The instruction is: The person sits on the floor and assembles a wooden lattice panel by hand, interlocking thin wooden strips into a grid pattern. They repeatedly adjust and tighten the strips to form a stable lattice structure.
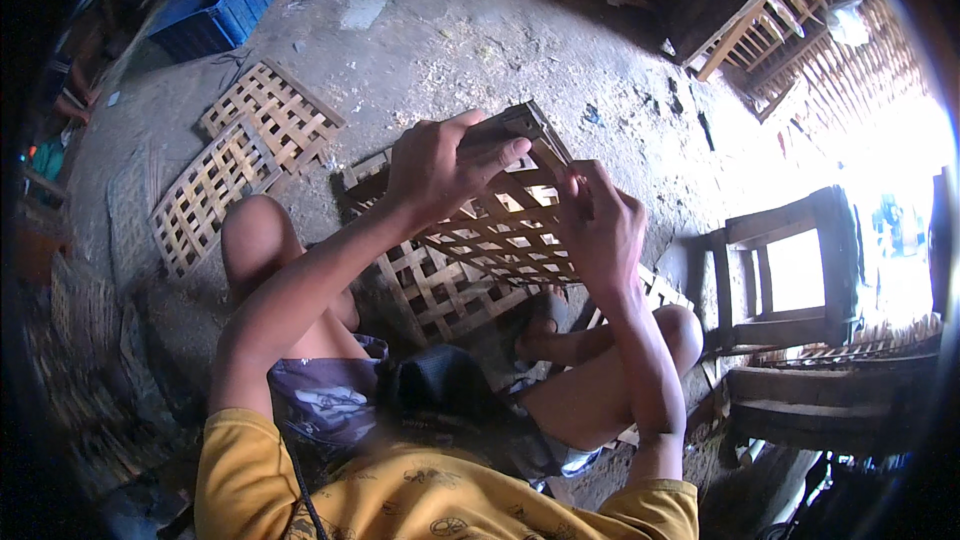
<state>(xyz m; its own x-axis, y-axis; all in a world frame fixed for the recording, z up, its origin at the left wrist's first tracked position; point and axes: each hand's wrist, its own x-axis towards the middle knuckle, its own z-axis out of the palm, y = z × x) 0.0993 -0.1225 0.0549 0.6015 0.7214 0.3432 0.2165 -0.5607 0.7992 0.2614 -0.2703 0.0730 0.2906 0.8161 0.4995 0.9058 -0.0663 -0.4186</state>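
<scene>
A woven bamboo lattice piece with a wooden edge frame (510, 240) is held up tilted in front of me, above my lap. My left hand (435, 168) wraps round its upper edge bar, the thumb stretched along the bar near the corner. At the right side of that corner is my right hand (605, 230), its fingers closed against the frame's edge. Whether a small piece sits between those fingers is hidden. Another lattice panel (430, 290) lies lower down between my legs, partly covered by the held piece.
Two more lattice panels (215, 185) lie overlapping on the dirt floor to the left. A blue plastic crate (222, 15) stands farther off. On the right is a wooden frame stand (780, 330). A bamboo-slat structure (760, 15) rises at the far right. Someone's hand (75, 105) shows at the left edge.
</scene>
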